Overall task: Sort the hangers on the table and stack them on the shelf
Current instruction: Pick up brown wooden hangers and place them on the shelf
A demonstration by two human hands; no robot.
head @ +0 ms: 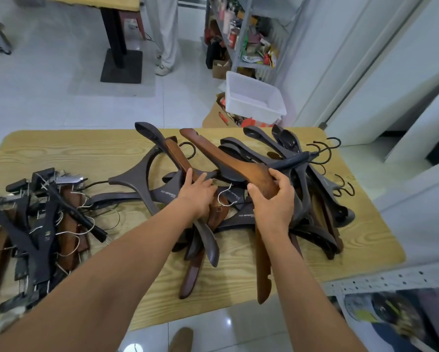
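A tangled pile of dark brown hangers (147, 179) and reddish-brown wooden hangers covers the middle of the light wooden table (60, 151). My right hand (274, 199) grips the centre of a reddish-brown wooden hanger (228, 158), whose far arm points up and away to the left. My left hand (198, 194) reaches into the pile and rests on another reddish-brown hanger (177, 153), fingers laid over it beside a silver hook (224, 198). A neater group of dark hangers with black hooks (322, 153) lies at the right of the table.
A heap of black clip hangers (43, 219) with wire hooks sits at the table's left end. A white perforated shelf (391, 278) shows at lower right. Beyond the table stand a white plastic tub (254, 97), a cluttered metal rack (241, 41) and a person's legs (166, 34).
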